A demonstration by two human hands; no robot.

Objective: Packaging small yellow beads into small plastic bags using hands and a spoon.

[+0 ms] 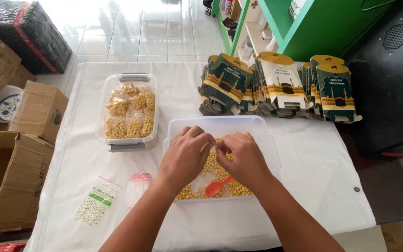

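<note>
Pinching a tiny clear bag (214,148) between my left hand (186,156) and right hand (244,158), fingers closed on it, right over the big clear tub (267,135) of yellow beans (239,189). Orange scoop (216,186) lies inside it. Smaller lidded box (128,109) sits left of the tub on the desk (318,172).

Left hand (185,156) and right hand (244,158) fingertip to fingertip, each grip pinched.

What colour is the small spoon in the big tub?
The spoon is orange-red, seen in the head view.
</note>
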